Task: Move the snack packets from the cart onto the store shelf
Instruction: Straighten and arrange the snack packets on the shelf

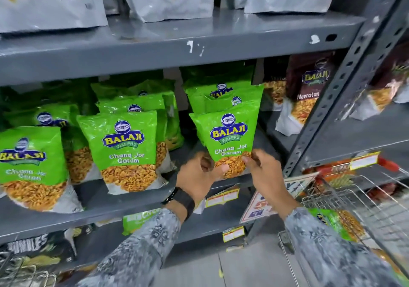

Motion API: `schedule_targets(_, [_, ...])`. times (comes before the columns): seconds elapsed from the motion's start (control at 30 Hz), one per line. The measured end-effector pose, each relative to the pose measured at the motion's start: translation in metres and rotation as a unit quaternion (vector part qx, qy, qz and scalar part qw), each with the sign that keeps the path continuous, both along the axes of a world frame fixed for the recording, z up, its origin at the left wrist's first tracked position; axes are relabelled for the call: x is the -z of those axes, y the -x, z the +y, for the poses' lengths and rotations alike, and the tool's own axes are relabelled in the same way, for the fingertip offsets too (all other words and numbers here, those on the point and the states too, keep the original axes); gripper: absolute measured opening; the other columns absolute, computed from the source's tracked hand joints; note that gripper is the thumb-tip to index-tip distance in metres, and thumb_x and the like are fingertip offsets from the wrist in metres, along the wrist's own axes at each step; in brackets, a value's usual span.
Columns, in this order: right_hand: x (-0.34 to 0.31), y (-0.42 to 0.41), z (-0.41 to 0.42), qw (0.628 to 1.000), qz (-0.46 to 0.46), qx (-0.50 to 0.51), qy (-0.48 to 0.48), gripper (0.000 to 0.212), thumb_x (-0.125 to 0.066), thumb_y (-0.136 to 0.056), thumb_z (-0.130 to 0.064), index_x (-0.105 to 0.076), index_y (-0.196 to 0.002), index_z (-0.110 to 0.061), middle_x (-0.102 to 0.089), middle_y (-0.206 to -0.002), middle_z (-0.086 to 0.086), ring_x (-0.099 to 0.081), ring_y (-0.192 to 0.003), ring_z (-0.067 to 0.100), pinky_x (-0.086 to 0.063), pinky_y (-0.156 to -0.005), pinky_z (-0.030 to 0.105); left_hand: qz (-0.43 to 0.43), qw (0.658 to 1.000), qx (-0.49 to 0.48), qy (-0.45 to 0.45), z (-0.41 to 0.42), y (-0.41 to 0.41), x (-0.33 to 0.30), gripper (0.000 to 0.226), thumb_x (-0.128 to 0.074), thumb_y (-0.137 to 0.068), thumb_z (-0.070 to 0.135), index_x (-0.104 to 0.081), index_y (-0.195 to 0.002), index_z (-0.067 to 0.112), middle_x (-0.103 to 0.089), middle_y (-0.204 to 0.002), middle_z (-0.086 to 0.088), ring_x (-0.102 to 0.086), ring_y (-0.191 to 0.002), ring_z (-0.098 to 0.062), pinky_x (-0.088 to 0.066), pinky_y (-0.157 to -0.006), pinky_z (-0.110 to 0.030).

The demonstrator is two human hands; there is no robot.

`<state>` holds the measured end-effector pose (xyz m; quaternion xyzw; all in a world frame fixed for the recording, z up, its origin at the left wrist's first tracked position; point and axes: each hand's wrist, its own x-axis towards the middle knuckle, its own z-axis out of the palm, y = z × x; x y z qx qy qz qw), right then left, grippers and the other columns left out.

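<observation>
Green plastic Chana Jor Garam snack packet [229, 140] stands at the grey metal shelf [141, 200] front, pinched at its base by the left hand [199, 176] and right hand [264, 172]. Several matching packets are already shelved; at least one green packet [336, 222] remains in the wire cart [365, 200]. A slotted grey upright [345, 83] stands close by on the right.

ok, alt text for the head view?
Both hands, left and right, hold a green packet upright at the shelf, beside rows of matching packets. The cart at right holds another.
</observation>
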<state>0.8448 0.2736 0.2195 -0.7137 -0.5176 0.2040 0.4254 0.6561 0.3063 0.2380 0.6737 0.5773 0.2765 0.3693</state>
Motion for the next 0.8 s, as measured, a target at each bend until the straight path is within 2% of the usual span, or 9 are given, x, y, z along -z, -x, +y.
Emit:
schedule_targets(0.13, [0.001, -0.003, -0.014, 1.000, 0.014, -0.022, 0.000, 0.015, -0.069, -0.095, -0.034, -0.071, -0.103, -0.021, -0.073, -0.086, -0.012, -0.069, -0.081, 0.013, -0.049, -0.069, 0.019, -0.202, 0.979, -0.030, 0.023, 0.007, 0.006, -0.033, 0.087, -0.084, -0.068, 0.051, -0.043, -0.142, 0.027, -0.065, -0.118, 0.009, -0.065, -0.108, -0.009, -0.056, -0.092, -0.030])
schedule_targets(0.23, [0.003, -0.004, -0.019, 0.998, 0.042, -0.045, 0.013, 0.020, -0.078, -0.087, -0.038, -0.068, -0.100, -0.025, -0.077, -0.088, -0.006, -0.072, -0.082, 0.014, -0.056, -0.077, 0.033, -0.295, 0.954, -0.050, -0.015, 0.030, -0.003, -0.065, 0.044, -0.078, -0.082, 0.033, -0.063, -0.121, 0.023, -0.066, -0.103, -0.001, -0.061, -0.087, -0.013, -0.051, -0.078, -0.024])
schedule_targets(0.3, [0.006, -0.006, -0.017, 0.999, 0.037, -0.035, 0.016, 0.023, -0.079, -0.085, -0.040, -0.068, -0.098, -0.025, -0.078, -0.087, -0.003, -0.074, -0.083, 0.018, -0.059, -0.079, 0.040, -0.268, 0.959, -0.075, -0.056, 0.046, -0.012, -0.083, 0.012, -0.077, -0.084, 0.024, -0.070, -0.093, 0.024, -0.063, -0.085, -0.007, -0.053, -0.075, -0.015, -0.044, -0.070, -0.027])
schedule_targets(0.37, [0.003, -0.007, -0.016, 0.999, 0.033, -0.022, 0.009, 0.039, -0.075, -0.081, -0.055, -0.070, -0.105, -0.024, -0.080, -0.092, -0.006, -0.075, -0.087, 0.013, -0.060, -0.083, 0.042, -0.244, 0.961, -0.096, -0.084, 0.063, -0.017, -0.087, 0.013, -0.079, -0.082, 0.021, -0.067, -0.078, 0.025, -0.057, -0.069, -0.004, -0.048, -0.064, -0.015, -0.039, -0.066, -0.026])
schedule_targets(0.5, [0.005, -0.008, -0.012, 0.999, 0.042, -0.013, 0.023, 0.070, -0.058, -0.072, -0.082, -0.069, -0.110, -0.024, -0.080, -0.090, -0.007, -0.075, -0.087, 0.011, -0.060, -0.083, 0.044, -0.228, 0.964, -0.109, -0.083, 0.075, -0.020, -0.085, 0.012, -0.077, -0.084, 0.025, -0.068, -0.088, 0.019, -0.058, -0.069, -0.004, -0.051, -0.066, -0.015, -0.043, -0.068, -0.027])
schedule_targets(0.6, [-0.002, -0.007, -0.013, 0.998, 0.058, -0.012, 0.038, 0.036, -0.079, -0.084, -0.040, -0.069, -0.116, -0.028, -0.079, -0.097, -0.013, -0.073, -0.095, 0.008, -0.059, -0.093, 0.042, -0.295, 0.950, -0.087, -0.051, 0.049, -0.016, -0.078, 0.024, -0.076, -0.086, 0.024, -0.065, -0.107, 0.020, -0.070, -0.092, -0.001, -0.063, -0.078, -0.011, -0.053, -0.072, -0.019])
schedule_targets(0.67, [-0.012, -0.010, -0.014, 0.992, 0.126, -0.012, 0.002, 0.045, -0.077, -0.086, -0.014, -0.066, -0.127, -0.029, -0.076, -0.112, -0.015, -0.070, -0.108, 0.005, -0.055, -0.104, 0.040, -0.287, 0.956, -0.062, -0.011, 0.025, -0.005, -0.052, 0.054, -0.080, -0.080, 0.029, -0.056, -0.127, 0.021, -0.070, -0.112, 0.003, -0.067, -0.096, -0.008, -0.055, -0.083, -0.018])
schedule_targets(0.73, [-0.031, -0.010, -0.011, 0.980, 0.192, -0.030, -0.050, 0.049, -0.072, -0.089, -0.014, -0.062, -0.136, -0.023, -0.072, -0.123, -0.014, -0.067, -0.116, 0.005, -0.053, -0.105, 0.034, -0.203, 0.978, -0.022, 0.031, -0.002, 0.004, -0.012, 0.080, -0.087, -0.069, 0.036, -0.046, -0.137, 0.027, -0.065, -0.123, 0.008, -0.063, -0.114, -0.008, -0.052, -0.096, -0.025])
schedule_targets(0.8, [-0.058, -0.011, 0.006, 0.967, 0.239, -0.031, -0.085, 0.051, -0.074, -0.090, -0.031, -0.061, -0.137, -0.016, -0.072, -0.122, -0.006, -0.068, -0.111, 0.007, -0.053, -0.099, 0.026, -0.140, 0.989, 0.023, 0.048, -0.016, 0.006, 0.016, 0.081, -0.091, -0.065, 0.032, -0.047, -0.134, 0.029, -0.064, -0.120, 0.017, -0.061, -0.116, -0.006, -0.048, -0.097, -0.016])
